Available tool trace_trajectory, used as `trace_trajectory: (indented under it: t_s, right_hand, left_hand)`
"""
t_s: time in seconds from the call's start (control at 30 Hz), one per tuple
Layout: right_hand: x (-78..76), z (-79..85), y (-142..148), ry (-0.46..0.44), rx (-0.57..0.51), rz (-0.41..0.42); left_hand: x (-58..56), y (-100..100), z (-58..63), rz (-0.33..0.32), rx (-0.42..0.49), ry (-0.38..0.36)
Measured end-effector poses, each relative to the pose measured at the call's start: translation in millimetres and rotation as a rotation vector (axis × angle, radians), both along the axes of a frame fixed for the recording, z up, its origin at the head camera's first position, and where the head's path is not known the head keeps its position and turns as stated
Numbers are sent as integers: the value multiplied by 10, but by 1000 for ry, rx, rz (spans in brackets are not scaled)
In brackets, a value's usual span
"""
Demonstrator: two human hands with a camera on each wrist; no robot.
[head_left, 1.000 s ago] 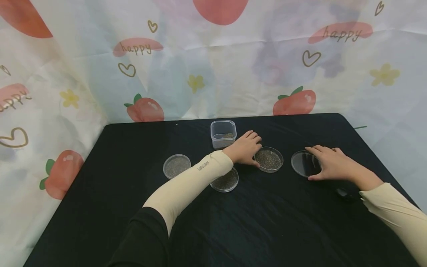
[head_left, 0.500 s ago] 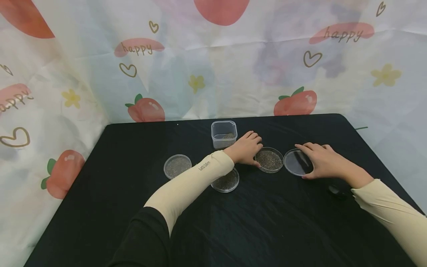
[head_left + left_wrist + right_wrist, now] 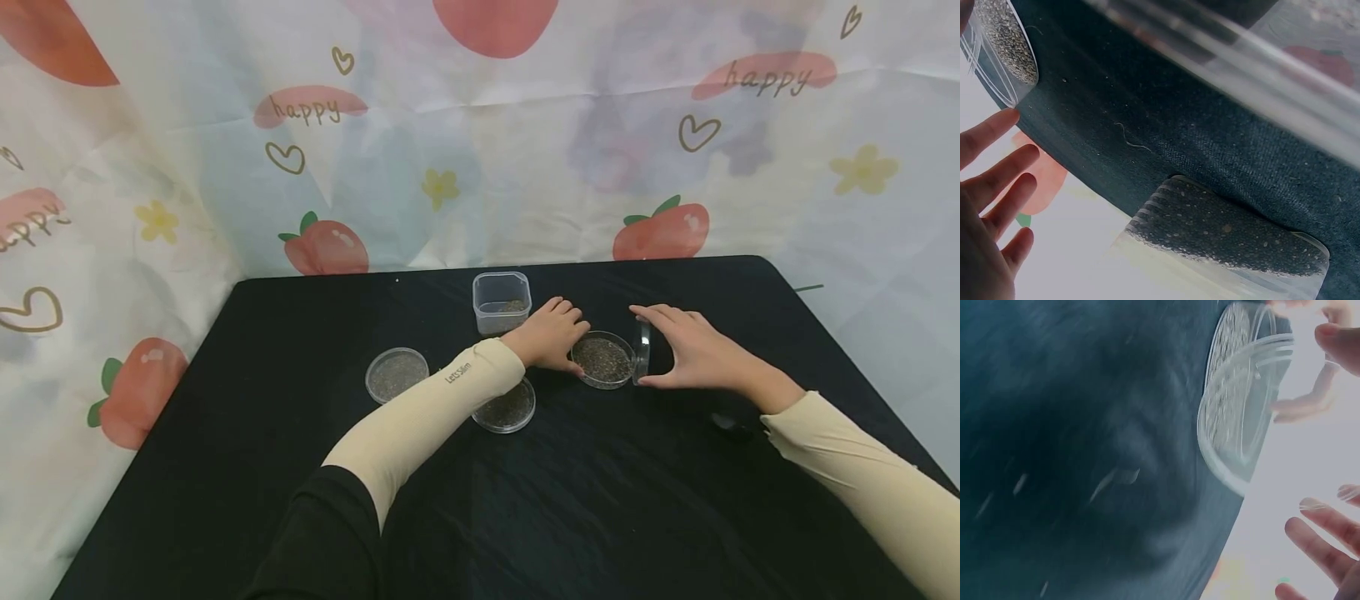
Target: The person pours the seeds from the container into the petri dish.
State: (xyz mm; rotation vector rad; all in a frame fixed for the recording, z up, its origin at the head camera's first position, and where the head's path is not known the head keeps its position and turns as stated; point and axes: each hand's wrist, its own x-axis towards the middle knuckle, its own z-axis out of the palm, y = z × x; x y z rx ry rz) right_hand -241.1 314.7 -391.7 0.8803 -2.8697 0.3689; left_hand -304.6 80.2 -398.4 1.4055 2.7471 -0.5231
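My left hand [image 3: 547,337] holds the left side of a clear petri dish [image 3: 603,361] of grey-brown, seed-like grains, thumb near and fingers far. In the left wrist view its index fingertip meets the dish [image 3: 1007,44]. My right hand [image 3: 697,350] pinches a clear round lid [image 3: 641,352] by its edge between thumb and fingers. The lid stands tilted almost on edge by the dish's right rim; whether they touch I cannot tell. In the right wrist view the lid [image 3: 1210,440] overlaps the dish behind it.
A square clear plastic tub [image 3: 501,312] with some grains stands at the back. Two more round dishes, one at left [image 3: 396,375] and one partly under the left forearm [image 3: 506,408], sit on the black cloth [image 3: 562,508]. A printed curtain [image 3: 525,167] hangs behind.
My right hand has moved left with the lid, bringing it up to the dish and tipping it from nearly flat to almost upright. The left hand and the dish have stayed put.
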Motion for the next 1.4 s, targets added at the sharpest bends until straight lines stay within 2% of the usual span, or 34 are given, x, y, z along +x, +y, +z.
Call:
trace_trajectory:
  t_s: [0.4, 0.57, 1.07, 1.4]
  right_hand:
    - [-125, -122, -301, -66, 29, 54]
    - [-135, -149, -360, -43, 64, 59]
    - [-196, -215, -424, 34, 66, 92]
    - [-229, -263, -428, -37, 105, 66]
  left_hand:
    - [25, -8, -19, 30, 10, -9]
    - [16, -1, -31, 25, 18, -9]
    - [-3, -25, -22, 25, -6, -17]
    - [13, -18, -4, 51, -33, -47]
